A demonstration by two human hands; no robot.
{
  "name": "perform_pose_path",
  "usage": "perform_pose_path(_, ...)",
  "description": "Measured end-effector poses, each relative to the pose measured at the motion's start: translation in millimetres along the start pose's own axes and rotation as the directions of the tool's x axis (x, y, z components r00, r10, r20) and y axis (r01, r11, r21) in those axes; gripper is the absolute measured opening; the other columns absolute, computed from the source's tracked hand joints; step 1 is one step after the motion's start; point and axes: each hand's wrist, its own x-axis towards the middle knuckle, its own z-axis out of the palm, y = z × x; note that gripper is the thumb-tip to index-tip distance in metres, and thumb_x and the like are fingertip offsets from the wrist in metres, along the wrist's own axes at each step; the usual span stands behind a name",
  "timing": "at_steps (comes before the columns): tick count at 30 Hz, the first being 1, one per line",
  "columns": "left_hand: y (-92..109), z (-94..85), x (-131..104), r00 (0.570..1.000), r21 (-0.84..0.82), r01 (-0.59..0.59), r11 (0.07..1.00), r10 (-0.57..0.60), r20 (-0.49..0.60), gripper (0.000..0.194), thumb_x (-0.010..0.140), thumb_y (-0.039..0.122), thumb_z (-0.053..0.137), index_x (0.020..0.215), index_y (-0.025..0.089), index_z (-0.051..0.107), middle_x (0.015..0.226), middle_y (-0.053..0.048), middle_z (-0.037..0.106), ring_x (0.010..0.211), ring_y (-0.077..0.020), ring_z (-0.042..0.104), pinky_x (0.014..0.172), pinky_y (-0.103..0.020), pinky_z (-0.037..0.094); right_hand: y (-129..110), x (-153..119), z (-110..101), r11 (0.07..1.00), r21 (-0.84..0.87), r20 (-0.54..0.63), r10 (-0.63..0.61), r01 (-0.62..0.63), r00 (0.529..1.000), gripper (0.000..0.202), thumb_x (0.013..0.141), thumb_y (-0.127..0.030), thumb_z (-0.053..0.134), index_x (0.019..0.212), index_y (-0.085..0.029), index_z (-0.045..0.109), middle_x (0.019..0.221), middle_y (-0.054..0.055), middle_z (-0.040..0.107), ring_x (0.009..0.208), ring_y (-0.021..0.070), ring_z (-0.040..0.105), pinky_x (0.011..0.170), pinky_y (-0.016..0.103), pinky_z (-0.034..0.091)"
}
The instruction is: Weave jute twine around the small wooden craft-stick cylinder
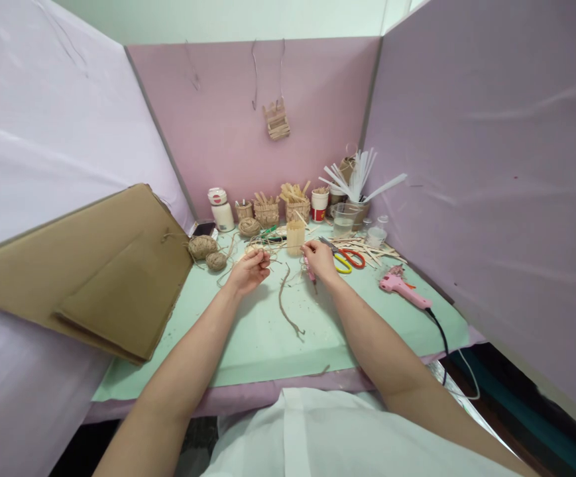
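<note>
A thin brown twine (282, 247) runs between my two hands above the green tabletop. My left hand (251, 270) is palm up, its fingers curled and pinching the twine's left part. To the right, my right hand (319, 258) holds the other end between thumb and fingers. Just behind the twine stands a small cup of wooden sticks (295, 238). A dark curved twig (282, 298) lies on the table between my forearms. Close to my right hand are scissors with red handles (353, 258) and scissors with yellow handles (343, 265).
Twine balls (202, 248) sit at the left beside a large cardboard sheet (118, 278). Stick-filled baskets (266, 212), a white jar (222, 211) and a clear cup (344, 222) line the back. A pink glue gun (404, 291) with its cord lies right; loose sticks (372, 252) are behind it.
</note>
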Motion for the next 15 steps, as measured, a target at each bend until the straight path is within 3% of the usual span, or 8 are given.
perform_pose_path(3,5.0,1.1,-0.8,0.999,-0.045,-0.044,0.998,0.043,-0.017,0.012,0.069,0.018,0.068,0.072,0.016,0.057,0.079,-0.001,0.057,0.059,-0.006,0.043,0.05,-0.019,0.033,0.5,-0.2,-1.3,0.998,-0.064,0.028,-0.007,0.009,1.0,0.016,0.075,-0.029,0.049,0.071,-0.02,0.062,0.059,0.0,0.058,0.055,0.0145,0.051,0.061,0.026,0.036)
perform_pose_path(7,22.2,-3.4,-3.0,0.983,-0.124,-0.176,0.977,0.167,-0.08,0.01,0.079,0.024,0.058,0.072,0.018,0.059,0.086,-0.002,0.06,0.058,-0.0054,0.044,0.051,-0.019,0.034,4.4,3.9,-6.6,0.983,-0.184,-0.022,-0.008,0.004,1.0,0.015,0.074,-0.022,0.05,0.076,-0.019,0.064,0.073,0.004,0.065,0.07,0.0171,0.056,0.07,0.028,0.038)
perform_pose_path(12,53.1,-23.6,-8.4,0.905,-0.244,-0.422,0.873,0.391,-0.168,0.018,0.085,0.024,0.05,0.072,0.02,0.062,0.089,-0.002,0.062,0.058,-0.0046,0.046,0.053,-0.019,0.037,15.3,15.5,-22.1,0.974,-0.216,-0.167,0.031,-0.068,0.986,0.02,0.075,-0.021,0.046,0.08,-0.017,0.065,0.081,0.008,0.066,0.078,0.0198,0.056,0.075,0.03,0.039)
perform_pose_path(15,68.1,-36.3,-12.8,0.852,-0.296,-0.523,0.8,0.477,-0.216,0.022,0.087,0.025,0.047,0.071,0.021,0.062,0.086,-0.002,0.064,0.056,-0.0049,0.046,0.051,-0.018,0.036,23.8,25.3,-39.2,0.982,-0.158,-0.342,0.042,-0.102,0.939,0.02,0.076,-0.023,0.046,0.082,-0.015,0.063,0.084,0.01,0.065,0.082,0.0219,0.055,0.079,0.033,0.039)
